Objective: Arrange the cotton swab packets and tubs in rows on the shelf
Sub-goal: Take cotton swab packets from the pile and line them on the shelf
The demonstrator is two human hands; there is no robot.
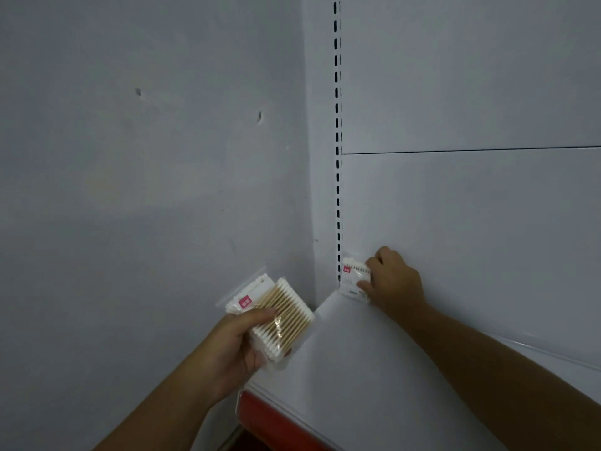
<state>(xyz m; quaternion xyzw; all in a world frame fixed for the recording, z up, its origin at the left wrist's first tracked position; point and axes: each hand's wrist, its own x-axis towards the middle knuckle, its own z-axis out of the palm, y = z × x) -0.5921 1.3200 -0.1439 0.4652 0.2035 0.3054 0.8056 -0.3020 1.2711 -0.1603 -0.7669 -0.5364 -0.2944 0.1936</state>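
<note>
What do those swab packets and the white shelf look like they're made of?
Swab packets in the left hand: clear glossy plastic film (glints, see-through edges); the sticks inside look tan, likely wood or bamboo, with white cotton-like tips. The swab packet in the right hand looks the same. Shelf: smooth matt white, probably painted metal, as its slotted upright suggests.

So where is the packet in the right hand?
In the head view, the packet stands at the back left corner of the shelf, at the foot of the slotted upright, gripped by the right hand.
</note>
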